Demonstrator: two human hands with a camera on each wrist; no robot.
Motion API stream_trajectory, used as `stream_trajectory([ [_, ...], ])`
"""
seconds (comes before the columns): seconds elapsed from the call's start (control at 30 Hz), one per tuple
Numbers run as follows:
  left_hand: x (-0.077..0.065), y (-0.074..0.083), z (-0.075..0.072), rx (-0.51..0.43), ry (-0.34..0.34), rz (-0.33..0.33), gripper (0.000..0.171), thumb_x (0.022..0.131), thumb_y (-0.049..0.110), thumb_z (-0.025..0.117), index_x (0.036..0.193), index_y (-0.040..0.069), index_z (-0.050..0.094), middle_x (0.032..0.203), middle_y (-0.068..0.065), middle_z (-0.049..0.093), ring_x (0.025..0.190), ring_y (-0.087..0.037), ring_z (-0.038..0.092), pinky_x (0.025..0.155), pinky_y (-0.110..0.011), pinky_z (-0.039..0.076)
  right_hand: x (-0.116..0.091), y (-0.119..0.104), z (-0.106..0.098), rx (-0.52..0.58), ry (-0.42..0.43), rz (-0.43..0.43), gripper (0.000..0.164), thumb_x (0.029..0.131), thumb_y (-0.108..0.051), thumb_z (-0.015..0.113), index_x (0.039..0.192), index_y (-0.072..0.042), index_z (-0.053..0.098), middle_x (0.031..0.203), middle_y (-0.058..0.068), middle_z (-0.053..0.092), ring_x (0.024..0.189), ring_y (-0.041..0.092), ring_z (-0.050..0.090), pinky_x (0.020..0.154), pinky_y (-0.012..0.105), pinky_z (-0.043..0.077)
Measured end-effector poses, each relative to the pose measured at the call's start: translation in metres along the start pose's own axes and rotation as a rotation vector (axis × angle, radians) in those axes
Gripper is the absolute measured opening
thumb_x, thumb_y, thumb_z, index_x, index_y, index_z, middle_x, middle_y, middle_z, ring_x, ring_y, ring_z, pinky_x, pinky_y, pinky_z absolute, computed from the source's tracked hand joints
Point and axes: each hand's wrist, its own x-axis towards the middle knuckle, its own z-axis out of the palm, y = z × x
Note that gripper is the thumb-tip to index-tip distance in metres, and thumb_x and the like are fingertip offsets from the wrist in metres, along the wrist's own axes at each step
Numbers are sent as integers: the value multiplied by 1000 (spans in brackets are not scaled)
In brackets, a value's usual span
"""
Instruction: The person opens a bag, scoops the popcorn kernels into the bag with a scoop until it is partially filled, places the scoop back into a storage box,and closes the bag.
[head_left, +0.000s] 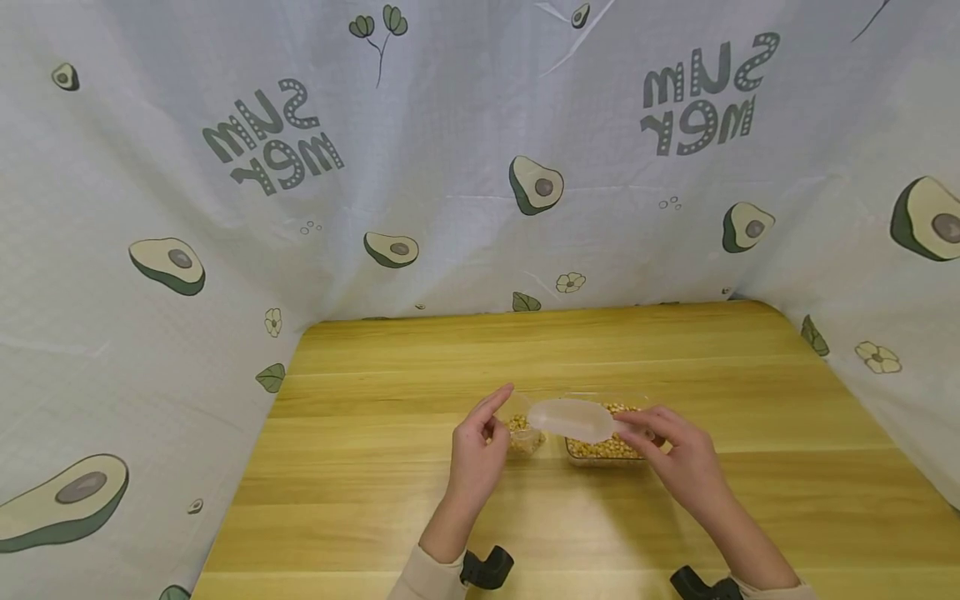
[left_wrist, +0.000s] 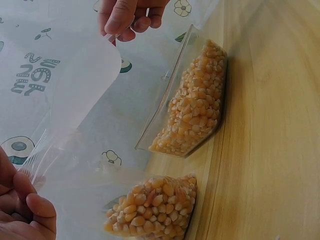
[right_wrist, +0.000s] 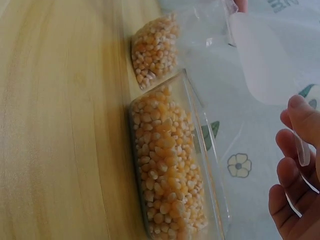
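My left hand grips the upper edge of a clear plastic bag and holds its mouth up. Corn kernels fill the bottom of this bag, which stands on the table. Between finger and thumb, my right hand pinches the handle of a whitish translucent scoop. The scoop's blade points left, its tip at the bag's mouth, and no kernels show on it. Below the scoop and right of the bag sits a clear rectangular container holding many corn kernels.
The wooden table carries the bag and container near its middle. A white curtain printed with avocados and lettering hangs behind the table and along both sides. Each wrist wears a black camera mount.
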Motion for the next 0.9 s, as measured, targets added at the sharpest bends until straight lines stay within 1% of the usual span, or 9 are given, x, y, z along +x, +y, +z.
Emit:
stream_trajectory([
  [0.13, 0, -1, 0, 1, 4, 2, 54, 93, -8, 46, 135, 19, 64, 144, -5, 59, 71, -6, 44, 60, -14, 37, -2, 1, 0, 13, 7, 4, 28, 78, 6, 77, 99, -11, 78, 84, -3, 68, 69, -4, 53, 62, 12, 45],
  [0.27, 0, -2, 0, -1, 5, -8, 54, 93, -7, 46, 135, 21, 64, 144, -4, 58, 71, -6, 43, 60, -15, 37, -2, 2, -2, 24, 35, -18, 27, 79, 7, 76, 100, -10, 78, 85, 0, 68, 69, -4, 53, 62, 11, 44],
  [0.33, 0, -2, 0, -1, 7, -13, 54, 93, -7, 46, 135, 22, 64, 144, -3, 59, 71, -6, 43, 60, -15, 37, -3, 3, -3, 20, 47, -14, 27, 78, 8, 76, 99, -9, 78, 86, -3, 68, 70, -5, 52, 61, 11, 43],
  [0.53, 0, -1, 0, 0, 10, -8, 54, 93, -7, 46, 135, 22, 64, 144, -4, 59, 67, -6, 40, 56, -15, 34, -7, 8, -8, 19, 75, 41, 30, 77, 11, 76, 101, -6, 77, 91, -17, 65, 71, -7, 52, 62, 10, 42],
  [0.63, 0, -1, 0, -1, 11, -7, 54, 92, -7, 46, 135, 21, 64, 144, -6, 58, 68, -6, 41, 56, -15, 35, -9, 10, -11, 19, 83, 58, 30, 77, 12, 75, 102, -5, 77, 92, -19, 65, 72, -7, 52, 62, 9, 43],
  [0.83, 0, 0, 0, -6, 11, -19, 55, 93, -7, 46, 135, 23, 64, 145, -6, 58, 72, -7, 45, 56, -15, 34, -13, 14, -17, -22, 82, 97, 28, 79, 9, 75, 102, -7, 77, 92, -23, 62, 71, -8, 51, 62, 9, 43],
  [0.9, 0, -1, 0, -6, 11, -20, 55, 93, -7, 46, 135, 23, 64, 145, -6, 58, 72, -7, 45, 55, -15, 34, -14, 16, -19, -30, 78, 107, 27, 80, 8, 75, 102, -7, 77, 91, -23, 62, 70, -8, 50, 60, 10, 42],
])
